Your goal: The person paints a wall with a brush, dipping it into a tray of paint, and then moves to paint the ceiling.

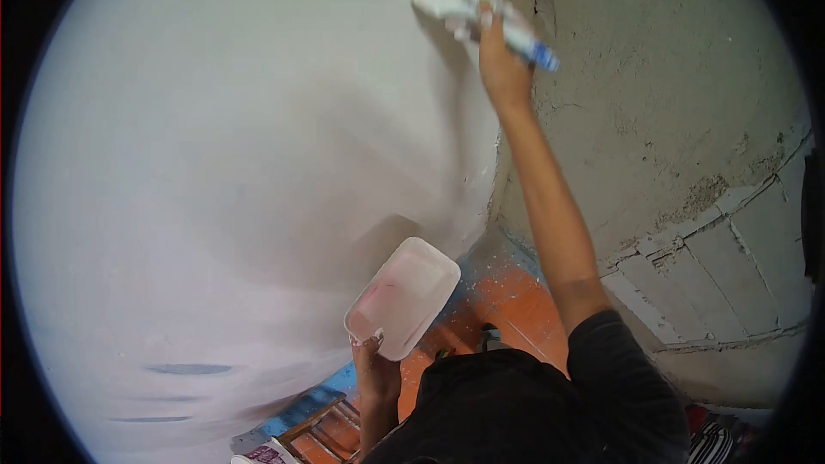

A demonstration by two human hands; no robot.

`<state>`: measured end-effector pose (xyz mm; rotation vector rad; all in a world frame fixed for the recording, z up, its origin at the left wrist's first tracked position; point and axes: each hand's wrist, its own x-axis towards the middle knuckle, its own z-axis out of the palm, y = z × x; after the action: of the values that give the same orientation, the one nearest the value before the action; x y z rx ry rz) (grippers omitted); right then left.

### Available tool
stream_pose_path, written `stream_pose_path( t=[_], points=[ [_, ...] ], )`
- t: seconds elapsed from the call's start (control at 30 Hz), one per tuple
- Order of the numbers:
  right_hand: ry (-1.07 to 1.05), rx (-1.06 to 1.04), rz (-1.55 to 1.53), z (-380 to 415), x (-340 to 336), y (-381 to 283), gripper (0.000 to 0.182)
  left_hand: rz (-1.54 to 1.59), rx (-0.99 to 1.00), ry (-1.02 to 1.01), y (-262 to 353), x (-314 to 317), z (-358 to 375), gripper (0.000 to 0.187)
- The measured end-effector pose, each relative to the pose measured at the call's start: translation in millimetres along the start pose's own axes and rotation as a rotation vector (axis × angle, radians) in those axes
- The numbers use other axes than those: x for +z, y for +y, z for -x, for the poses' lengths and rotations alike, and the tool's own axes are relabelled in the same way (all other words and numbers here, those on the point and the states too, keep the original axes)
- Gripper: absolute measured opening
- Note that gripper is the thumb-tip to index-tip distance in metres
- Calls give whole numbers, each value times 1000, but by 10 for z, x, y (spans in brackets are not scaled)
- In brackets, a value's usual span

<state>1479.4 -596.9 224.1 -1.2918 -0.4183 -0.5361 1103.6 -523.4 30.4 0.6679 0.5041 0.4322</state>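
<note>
My right hand (491,30) is raised high, its fingers wrapped round the handle of a paintbrush (520,39) with a blue end. The brush's broad whitish head is at the white wall (258,77), close to the wall's right edge; motion blurs it slightly. Lower down, my left hand (371,361) grips the near edge of a shallow white plastic tray (421,296) with rounded corners. The tray is tilted, and its inside looks whitish with a pinkish patch. Most of the left fingers are hidden beneath it.
A rough grey plastered wall (644,77) meets the white one at a corner. Below it is a section of blocks (713,275) with open joints. The orange floor (516,309) has white splatters. A wooden ladder-like frame (322,434) and a white container (262,454) stand at the bottom left.
</note>
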Motion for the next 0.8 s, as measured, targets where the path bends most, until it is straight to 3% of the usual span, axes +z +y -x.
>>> stream_pose_path(
  t=[0.1, 0.2, 0.37, 0.47, 0.6, 0.67, 0.77, 0.8],
  points=[
    [150, -15, 34, 686, -173, 1358, 50, 13, 1, -31, 21, -81, -29, 69],
    [61, 104, 76, 1534, -506, 1739, 26, 3, -7, 8, 16, -145, -80, 70],
    [64, 257, 116, 1952, -730, 2321, 23, 2, -53, -5, 51, -310, -187, 72],
    [29, 481, 196, 1489, -523, 1435, 26, 7, -62, -28, 143, -363, -163, 73],
    [-62, 210, 364, 679, -171, 475, 31, 12, -44, -45, 193, -438, -94, 74],
    [-31, 117, 252, 300, -86, 519, 32, 25, -71, -38, 225, -475, -58, 74],
    [-57, 121, -166, 314, 44, -60, 32, -3, -74, -55, 235, -624, -32, 71],
    [-45, 102, -125, 411, 45, 30, 33, -16, -67, -67, 207, -727, -51, 70]
  ],
)
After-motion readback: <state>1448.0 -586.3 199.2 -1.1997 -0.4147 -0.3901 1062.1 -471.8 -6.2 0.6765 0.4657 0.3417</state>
